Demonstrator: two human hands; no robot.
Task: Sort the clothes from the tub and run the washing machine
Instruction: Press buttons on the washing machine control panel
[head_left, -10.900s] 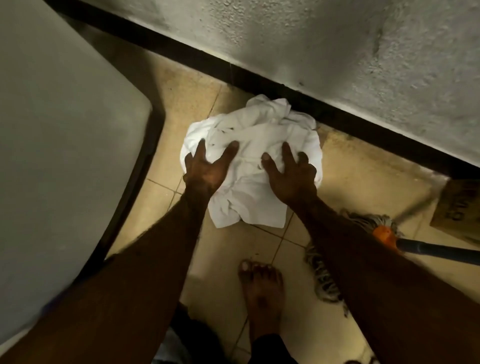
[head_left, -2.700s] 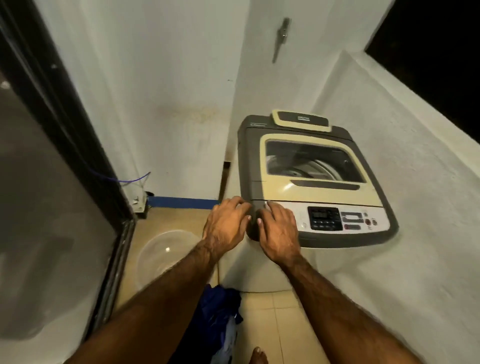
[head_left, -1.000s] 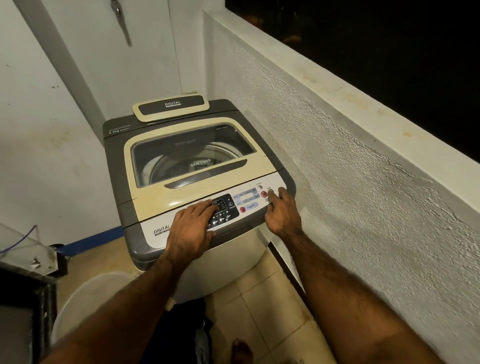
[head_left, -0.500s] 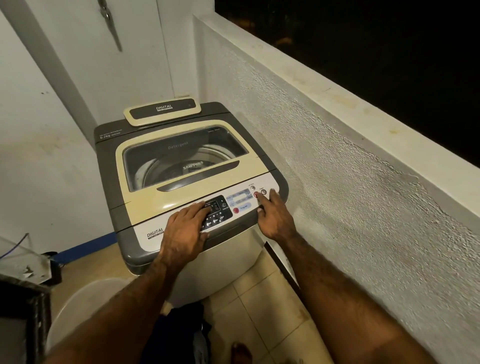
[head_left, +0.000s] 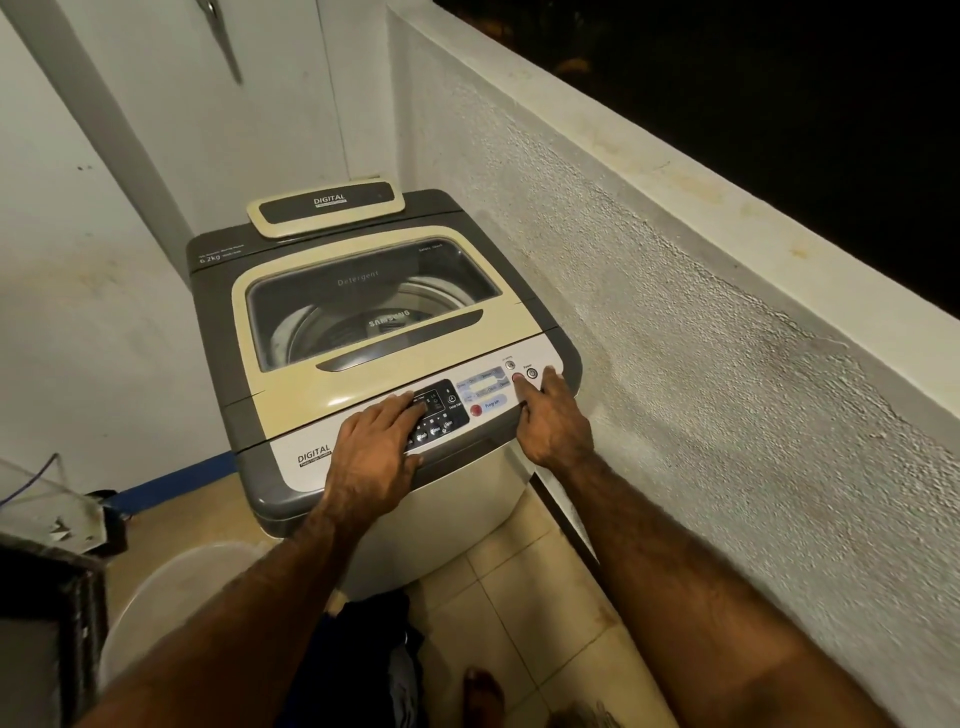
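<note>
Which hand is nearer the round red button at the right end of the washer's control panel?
The right hand: its fingertip touches the round red button. The left hand rests flat over the dark display panel, well to the button's left.

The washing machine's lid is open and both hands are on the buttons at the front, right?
Not quite. The head view shows the washing machine with its lid shut; you see the drum only through its window. The rest holds: the left hand and the right hand are both on the front button panel.
</note>
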